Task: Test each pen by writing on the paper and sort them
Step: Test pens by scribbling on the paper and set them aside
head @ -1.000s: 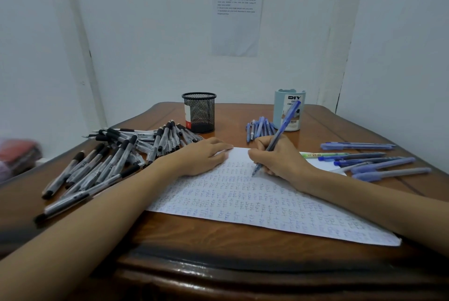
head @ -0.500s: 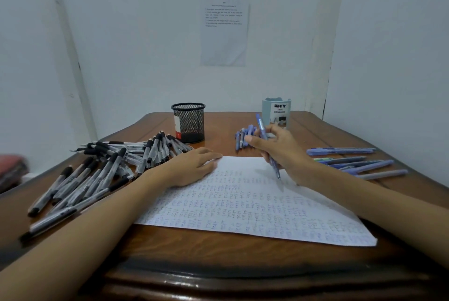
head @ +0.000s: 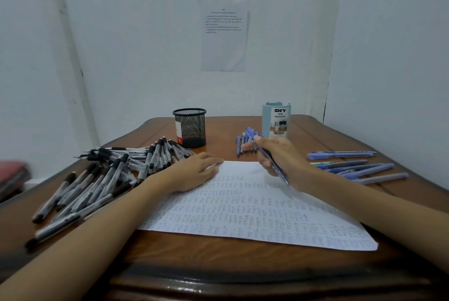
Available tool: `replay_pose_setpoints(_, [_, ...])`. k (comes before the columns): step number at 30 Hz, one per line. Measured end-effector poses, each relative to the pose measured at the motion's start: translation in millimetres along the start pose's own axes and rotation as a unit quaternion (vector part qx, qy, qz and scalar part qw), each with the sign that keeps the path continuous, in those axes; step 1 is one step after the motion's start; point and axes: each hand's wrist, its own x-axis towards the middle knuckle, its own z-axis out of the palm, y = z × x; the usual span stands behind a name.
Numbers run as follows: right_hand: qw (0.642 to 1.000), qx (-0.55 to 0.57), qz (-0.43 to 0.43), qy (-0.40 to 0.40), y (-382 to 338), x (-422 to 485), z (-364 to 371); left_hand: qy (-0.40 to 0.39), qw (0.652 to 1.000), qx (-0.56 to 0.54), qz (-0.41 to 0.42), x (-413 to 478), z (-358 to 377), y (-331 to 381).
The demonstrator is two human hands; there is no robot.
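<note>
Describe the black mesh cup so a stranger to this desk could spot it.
On the wooden table, look to the far edge by the wall. The black mesh cup stands left, behind the black-capped pens. Unlike the pale blue organizer, it is dark wire netting.

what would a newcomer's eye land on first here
The sheet of paper mid-table, filled with rows of small blue scribbles. Left of it sprawls a heap of black-capped pens. The right hand grips a blue pen over the sheet's far edge; the left hand rests on its corner.
</note>
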Motion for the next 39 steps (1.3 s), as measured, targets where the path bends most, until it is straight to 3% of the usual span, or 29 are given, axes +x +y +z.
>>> replay_pose_setpoints(6, [0.992,0.071,0.072,-0.075,-6,-1,-2,-0.003,1.000,0.001,-0.002,1,1,-1])
replay_pose_setpoints(15, [0.993,0.045,0.071,-0.079,-5,-4,1,-0.002,1.000,0.000,0.002,0,0,0])
replay_pose_setpoints(18, [0.997,-0.023,0.049,-0.062,-3,3,-1,-0.002,1.000,0.001,0.001,0,0,0])
replay_pose_setpoints(21, [0.986,-0.164,0.033,-0.021,-8,18,-6,0.000,1.000,0.000,0.002,-1,-1,1])
replay_pose_setpoints(26, [0.946,-0.317,0.072,-0.010,-13,77,-21,0.002,1.000,-0.007,0.005,-2,-2,-1])
replay_pose_setpoints(31, [0.879,-0.474,0.021,0.050,2,127,-25,0.000,1.000,-0.017,0.008,-1,-2,-3])
replay_pose_setpoints(34, [0.849,-0.524,0.016,0.072,20,145,-23,0.003,1.000,-0.020,0.011,0,-3,-4])
replay_pose_setpoints(39, [0.840,-0.534,-0.006,0.096,35,159,-26,0.006,1.000,-0.015,0.015,4,-4,-8])
